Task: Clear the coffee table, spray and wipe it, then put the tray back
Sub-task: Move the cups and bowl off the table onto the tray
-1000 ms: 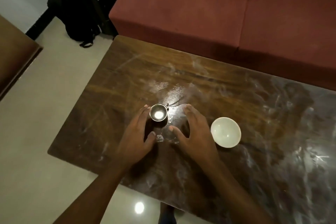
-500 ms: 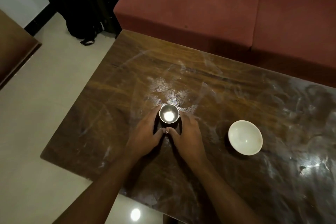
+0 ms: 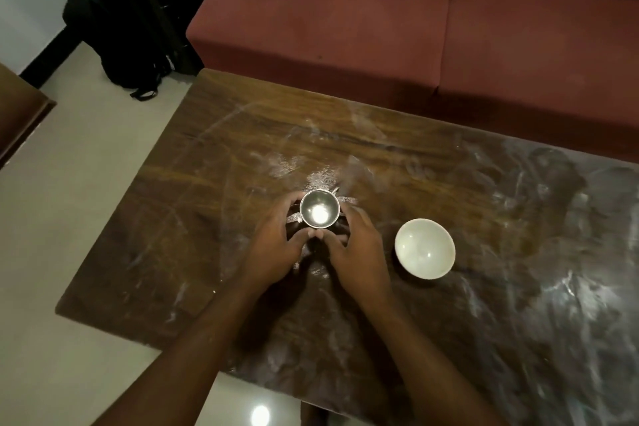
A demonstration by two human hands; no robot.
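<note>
A small shiny metal cup (image 3: 320,209) stands near the middle of the dark wooden coffee table (image 3: 193,218), whose top is smeared with white streaks. My left hand (image 3: 273,245) wraps around the cup's left side and my right hand (image 3: 356,245) around its right side, with the thumbs meeting in front of it. A thin metal piece shows under the cup between my fingers; what it is cannot be told. To the right of my right hand, apart from it, sits an empty white bowl (image 3: 424,248). No tray is in view.
A red sofa (image 3: 380,21) runs along the table's far edge. A black backpack (image 3: 117,34) leans at the back left on the pale tiled floor (image 3: 69,218). A brown wooden piece of furniture (image 3: 17,121) juts in at the left edge.
Both hands were spread open on either side of the cup; they have closed in around it, thumbs touching. The bowl has stayed in place.
</note>
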